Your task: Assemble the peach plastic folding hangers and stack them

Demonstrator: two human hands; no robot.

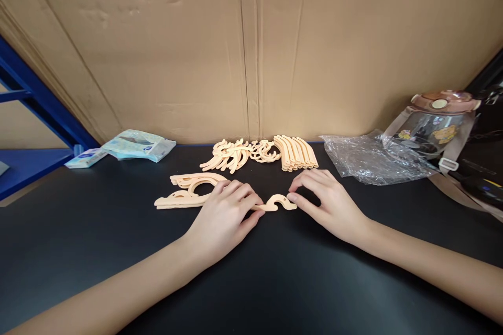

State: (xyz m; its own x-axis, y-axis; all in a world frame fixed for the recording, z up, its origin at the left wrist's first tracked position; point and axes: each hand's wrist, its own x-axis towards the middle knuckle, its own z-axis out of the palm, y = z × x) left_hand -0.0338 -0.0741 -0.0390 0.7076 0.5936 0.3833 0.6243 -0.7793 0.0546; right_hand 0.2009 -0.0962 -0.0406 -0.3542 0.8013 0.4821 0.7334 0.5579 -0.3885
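Beige curved hook [272,206], pinched by left fingers [251,222], matte black tabletop [271,282]

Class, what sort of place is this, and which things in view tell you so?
Probably a makeshift workstation: a wide black tabletop backed by brown cardboard, with similar curved pieces stacked in a row near the back. A blue frame stands at left.
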